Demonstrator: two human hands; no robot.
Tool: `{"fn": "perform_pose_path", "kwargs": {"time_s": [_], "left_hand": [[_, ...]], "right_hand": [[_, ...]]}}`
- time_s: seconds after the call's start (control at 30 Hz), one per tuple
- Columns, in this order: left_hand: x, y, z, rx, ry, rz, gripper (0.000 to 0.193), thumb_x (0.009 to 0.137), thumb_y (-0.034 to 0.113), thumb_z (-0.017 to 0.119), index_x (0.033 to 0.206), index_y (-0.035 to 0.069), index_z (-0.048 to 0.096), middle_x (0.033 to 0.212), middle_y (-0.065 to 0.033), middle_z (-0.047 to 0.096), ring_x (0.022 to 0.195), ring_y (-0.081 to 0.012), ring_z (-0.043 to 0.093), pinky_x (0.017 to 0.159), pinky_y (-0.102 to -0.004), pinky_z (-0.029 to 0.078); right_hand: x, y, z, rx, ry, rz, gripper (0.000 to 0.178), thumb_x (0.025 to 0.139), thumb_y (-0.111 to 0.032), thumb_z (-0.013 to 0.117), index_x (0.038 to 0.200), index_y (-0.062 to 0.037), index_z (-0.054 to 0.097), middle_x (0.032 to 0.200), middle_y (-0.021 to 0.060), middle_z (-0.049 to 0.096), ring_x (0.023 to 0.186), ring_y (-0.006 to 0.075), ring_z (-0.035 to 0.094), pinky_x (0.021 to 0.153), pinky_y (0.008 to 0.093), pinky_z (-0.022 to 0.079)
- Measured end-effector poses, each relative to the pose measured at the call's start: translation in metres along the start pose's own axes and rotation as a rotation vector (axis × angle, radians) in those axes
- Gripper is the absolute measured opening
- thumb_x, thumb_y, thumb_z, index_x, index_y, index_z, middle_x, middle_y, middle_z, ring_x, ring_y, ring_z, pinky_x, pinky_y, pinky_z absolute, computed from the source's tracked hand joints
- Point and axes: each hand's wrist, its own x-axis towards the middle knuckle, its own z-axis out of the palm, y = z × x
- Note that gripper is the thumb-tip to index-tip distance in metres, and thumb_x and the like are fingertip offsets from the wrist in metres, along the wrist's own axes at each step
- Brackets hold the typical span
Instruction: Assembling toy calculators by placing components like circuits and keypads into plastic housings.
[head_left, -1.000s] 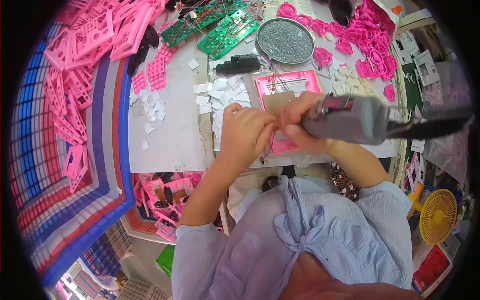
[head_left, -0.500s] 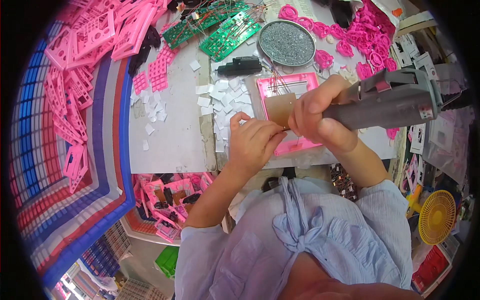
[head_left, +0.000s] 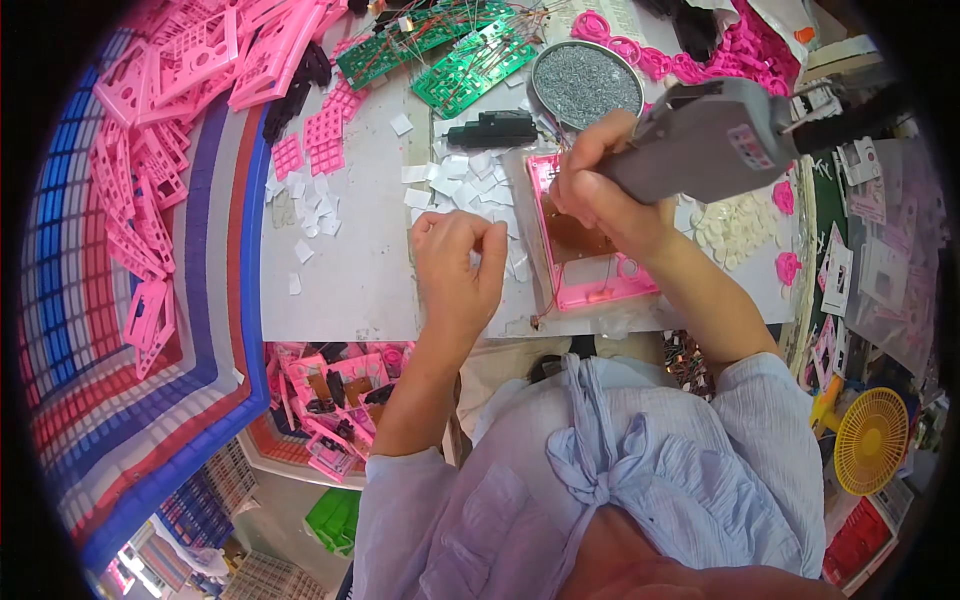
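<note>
My right hand [head_left: 628, 208] is wrapped round a grey electric screwdriver [head_left: 700, 140], held tilted over a pink plastic casing [head_left: 610, 293]; its tip is hidden behind the hand. A brown circuit board [head_left: 582, 241] lies inside the casing, partly covered by my right hand, with thin wires near it. To the left of the casing, my left hand [head_left: 458, 262] is closed with curled fingers, beside a spread of small white squares [head_left: 465, 185]; whatever it may hold is hidden. Beyond the casing stands a round dish [head_left: 534, 92] full of small grey screws.
Green circuit boards [head_left: 475, 65] with wires and a black plastic part [head_left: 492, 130] lie at the back. Pink panels [head_left: 165, 75] pile up at left on a striped woven cover [head_left: 215, 200]. Cream-coloured pieces [head_left: 735, 232] and pink rings [head_left: 655, 63] lie to the right.
My left hand has left the casing's edge and moved left, its fingers curling in. The screwdriver, with my right hand, has shifted up and left and tilted more steeply over the casing.
</note>
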Motion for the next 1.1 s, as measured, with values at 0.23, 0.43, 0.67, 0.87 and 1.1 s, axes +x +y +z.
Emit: {"fn": "perform_pose_path", "kwargs": {"time_s": [0.23, 0.43, 0.67, 0.87, 1.1], "left_hand": [[-0.011, -0.001, -0.004, -0.015, -0.132, 0.012, 0.021, 0.082, 0.007, 0.072, 0.071, 0.011, 0.054, 0.065, -0.001, 0.052, 0.061, -0.0207, 0.051, 0.081, -0.0388, 0.034], [-0.003, 0.009, 0.006, 0.085, -0.136, 0.096, 0.011, 0.081, 0.006, 0.071, 0.088, 0.012, 0.065, 0.082, -0.0003, 0.066, 0.08, -0.0183, 0.061, 0.089, -0.0392, 0.031], [0.0, 0.021, 0.018, 0.09, -0.178, 0.134, 0.012, 0.08, 0.012, 0.075, 0.089, 0.015, 0.067, 0.08, 0.0016, 0.067, 0.077, -0.0171, 0.062, 0.096, -0.0433, 0.03], [0.001, 0.031, 0.027, 0.051, -0.196, 0.192, 0.013, 0.078, 0.012, 0.076, 0.086, 0.014, 0.067, 0.077, 0.0016, 0.065, 0.072, -0.0171, 0.06, 0.096, -0.0431, 0.031], [0.003, 0.052, 0.028, 0.153, -0.26, 0.195, 0.016, 0.076, 0.022, 0.079, 0.082, 0.015, 0.066, 0.077, 0.0014, 0.059, 0.08, -0.0187, 0.058, 0.093, -0.0439, 0.03]], "right_hand": [[0.0, 0.009, 0.009, -0.24, -0.025, -0.006, 0.017, 0.09, -0.002, 0.062, 0.095, -0.004, 0.046, 0.073, 0.006, 0.055, 0.059, 0.0103, 0.05, 0.056, 0.0287, 0.043], [0.001, 0.011, 0.013, -0.37, 0.002, -0.064, 0.019, 0.088, -0.001, 0.064, 0.101, -0.0024, 0.05, 0.075, 0.0045, 0.057, 0.063, 0.009, 0.052, 0.059, 0.0273, 0.045], [0.006, -0.032, 0.009, 0.222, -0.077, -0.071, 0.022, 0.088, -0.004, 0.064, 0.107, 0.0015, 0.056, 0.073, 0.0045, 0.058, 0.06, 0.0085, 0.054, 0.052, 0.0239, 0.044], [-0.015, -0.042, 0.0, 0.223, -0.022, -0.048, 0.024, 0.087, -0.008, 0.067, 0.106, 0.0009, 0.055, 0.082, 0.0072, 0.06, 0.067, 0.0105, 0.059, 0.057, 0.0252, 0.047], [-0.033, -0.042, -0.014, 0.129, 0.022, -0.057, 0.024, 0.089, -0.01, 0.067, 0.108, -0.0006, 0.057, 0.086, 0.0078, 0.061, 0.068, 0.0103, 0.06, 0.056, 0.0245, 0.047]]}}
